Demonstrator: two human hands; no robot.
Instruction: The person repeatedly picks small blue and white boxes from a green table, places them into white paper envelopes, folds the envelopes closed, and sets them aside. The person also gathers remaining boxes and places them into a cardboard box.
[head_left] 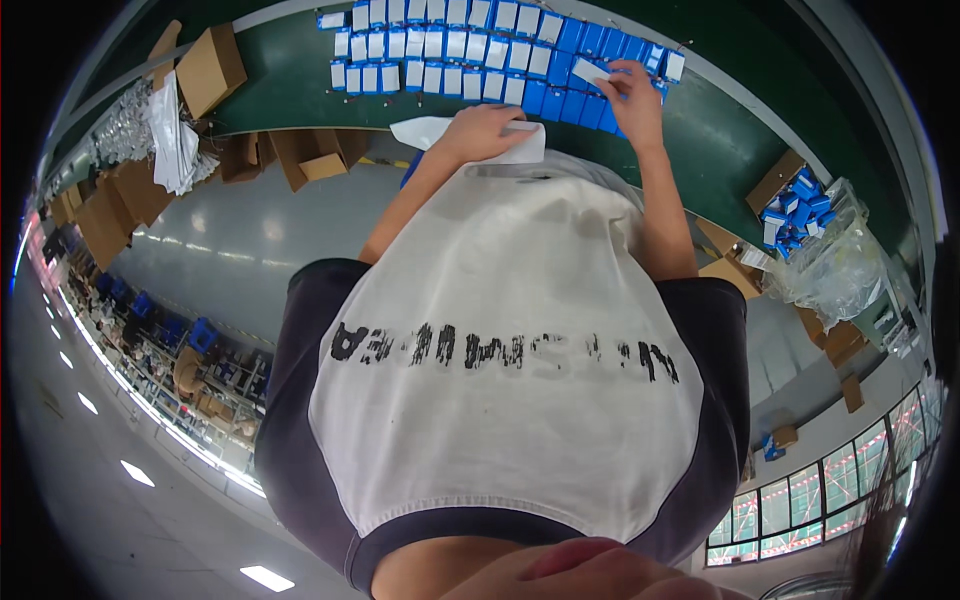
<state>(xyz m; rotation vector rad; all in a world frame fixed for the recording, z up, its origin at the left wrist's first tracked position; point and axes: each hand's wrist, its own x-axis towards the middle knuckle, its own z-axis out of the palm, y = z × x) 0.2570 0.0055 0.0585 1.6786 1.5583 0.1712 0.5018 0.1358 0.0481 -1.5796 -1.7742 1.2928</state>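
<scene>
Rows of blue rectangular packs (535, 98) lie on the green table in front of me, many with a white label on top. Over the right part of the rows, my right hand (635, 103) is closed in a pinch on one end of a white label (590, 70). The label is at a blue pack; whether it is stuck down I cannot tell. At the near edge of the table my left hand (482, 132) grips a white sheet (525, 150), its fingers curled over the top. Bare blue packs lie between the two hands.
An open carton (775, 190) of loose blue packs stands at the right, beside clear plastic bags (840, 255). On the left are a cardboard box (210, 72) and a heap of clear plastic wrapping (120, 125). More open cartons (315, 155) stand below the table edge.
</scene>
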